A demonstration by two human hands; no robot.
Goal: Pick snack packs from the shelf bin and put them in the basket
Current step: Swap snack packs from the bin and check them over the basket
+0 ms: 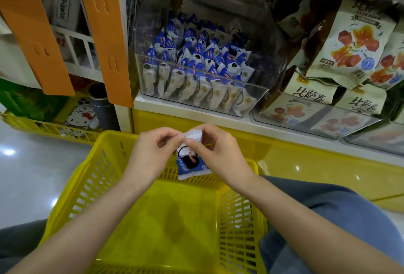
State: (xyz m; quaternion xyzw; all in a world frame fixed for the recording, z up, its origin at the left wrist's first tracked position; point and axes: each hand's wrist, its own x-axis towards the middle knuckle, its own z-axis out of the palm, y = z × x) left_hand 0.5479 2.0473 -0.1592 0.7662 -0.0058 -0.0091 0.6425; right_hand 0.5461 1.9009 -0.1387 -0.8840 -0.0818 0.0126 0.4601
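Pinching the crimped top seam of one snack pack [190, 163], the fingertips [171, 133] of the left hand [150, 153] curl in from one side. The thumb and forefinger of the right hand [218, 153] close on the same seam from the other, so both hands grip the pack together. It hangs down from that pinch, blue and white with a dark round picture, its lower end toward the person. It is over the far part of the yellow basket [105, 164], just inside the far rim; whether its bottom edge touches the basket's wall is hard to tell from this angle. Both forearms reach in over the basket, which sits between the person's knees [328, 219] in blue-grey cloth. Beyond the basket stands the clear shelf bin [259, 98] on a white ledge, holding many more of the same packs [196, 59], upright in rows. Just right of it lie larger cream bags [354, 42] printed in red and orange. Left of the bin, orange strips [105, 33] hang down, with a yellow crate [43, 127] on the glossy floor [21, 182] below them.
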